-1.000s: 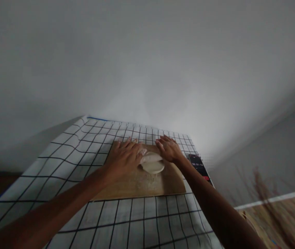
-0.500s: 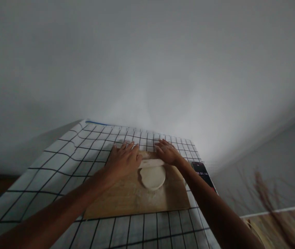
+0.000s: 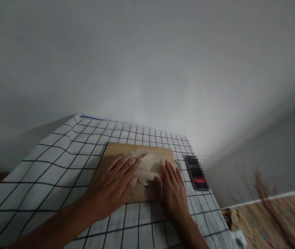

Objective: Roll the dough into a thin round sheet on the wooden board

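A flat round of pale dough (image 3: pixel 150 161) lies on a wooden board (image 3: pixel 117 149) dusted with flour. Across the dough's near part runs a light-coloured rolling pin (image 3: pixel 146 175), its two ends hidden under my hands. My left hand (image 3: pixel 116 180) rests palm down over the pin's left end, fingers stretched forward and white with flour. Over the right end lies my right hand (image 3: pixel 172 189), also flat with its fingers extended. Neither hand is wrapped round the pin.
The board stands on a white tablecloth (image 3: pixel 90 138) with black grid lines. A phone (image 3: pixel 196 173), partly pixelated, lies to the right of the board. A pale wall (image 3: pixel 142 69) rises behind the table. Dry blurred stalks (image 3: pixel 264 190) are at the lower right.
Both hands have drawn back toward me with the rolling pin, from the board's far side to the near part of the dough. The camera view has shifted slightly.
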